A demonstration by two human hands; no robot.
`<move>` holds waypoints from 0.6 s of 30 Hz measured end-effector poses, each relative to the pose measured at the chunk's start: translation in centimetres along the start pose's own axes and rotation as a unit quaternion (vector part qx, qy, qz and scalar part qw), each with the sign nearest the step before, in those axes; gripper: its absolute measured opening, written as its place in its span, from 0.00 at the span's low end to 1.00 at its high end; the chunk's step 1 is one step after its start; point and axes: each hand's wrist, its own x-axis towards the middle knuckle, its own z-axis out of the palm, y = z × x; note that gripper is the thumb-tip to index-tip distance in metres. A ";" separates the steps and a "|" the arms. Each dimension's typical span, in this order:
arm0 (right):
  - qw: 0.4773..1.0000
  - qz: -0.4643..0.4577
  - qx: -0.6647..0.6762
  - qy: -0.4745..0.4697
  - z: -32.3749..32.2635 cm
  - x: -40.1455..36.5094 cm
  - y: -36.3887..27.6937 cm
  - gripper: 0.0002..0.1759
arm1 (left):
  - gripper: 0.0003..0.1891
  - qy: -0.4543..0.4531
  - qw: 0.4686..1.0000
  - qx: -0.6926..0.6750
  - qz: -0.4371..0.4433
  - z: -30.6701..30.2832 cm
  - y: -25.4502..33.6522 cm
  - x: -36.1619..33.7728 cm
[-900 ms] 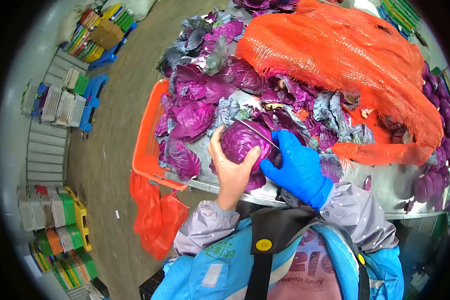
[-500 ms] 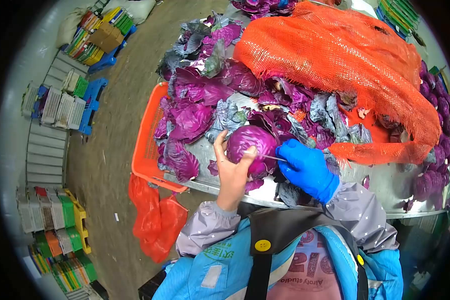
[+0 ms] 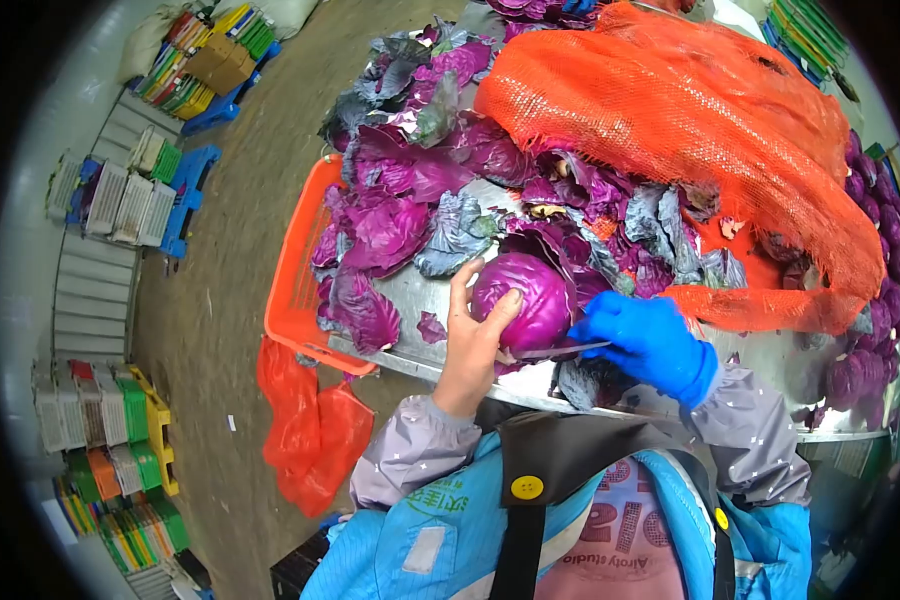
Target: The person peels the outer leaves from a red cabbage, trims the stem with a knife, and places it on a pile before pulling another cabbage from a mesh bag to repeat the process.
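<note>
A round red cabbage (image 3: 532, 290) rests near the front edge of the metal table, its skin shiny purple. My left hand (image 3: 473, 340) is bare and grips it from the left, thumb across its front. My right hand (image 3: 645, 345), in a blue glove, is closed around a knife (image 3: 560, 350); the handle is hidden in the fingers. The thin blade lies across the near lower side of the cabbage, pointing left toward my left hand. Loose outer leaves (image 3: 555, 245) sit right behind the cabbage.
Purple and grey-green leaves (image 3: 385, 235) pile on the table and over an orange basket (image 3: 300, 290) at the left. A red mesh sack (image 3: 670, 110) spreads across the back right, with more cabbages (image 3: 865, 350) beyond. Another red mesh bag (image 3: 315, 430) hangs below the basket. Crates (image 3: 120, 205) stand along the wall.
The cabbage has shifted slightly right along with my left hand. My right hand has moved right and down, bringing the knife from the cabbage's front face to its lower near side.
</note>
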 end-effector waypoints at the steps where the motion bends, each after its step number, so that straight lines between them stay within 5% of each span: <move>1: 0.999 0.013 -0.008 0.043 -0.1 -0.2 0.3 0.13 | 0.34 0.001 1.000 0.000 0.000 -0.1 -0.1 0.2; 6: 0.994 0.024 -0.047 0.091 -1.2 -0.2 -0.4 0.14 | 0.29 -0.013 0.995 -0.089 -0.050 0.0 -0.4 0.7; 8: 0.987 0.043 -0.149 -0.027 -1.6 -1.1 -1.9 0.16 | 0.28 -0.001 0.992 -0.113 -0.060 0.0 -0.5 0.7; 12: 0.991 0.034 -0.121 0.054 -1.6 -2.2 -1.5 0.16 | 0.28 -0.005 0.993 -0.090 -0.078 -0.1 -1.1 0.3; 18: 0.987 0.071 -0.146 -0.012 -2.7 -4.2 -3.4 0.15 | 0.28 -0.048 0.995 -0.071 -0.060 0.8 -1.3 0.0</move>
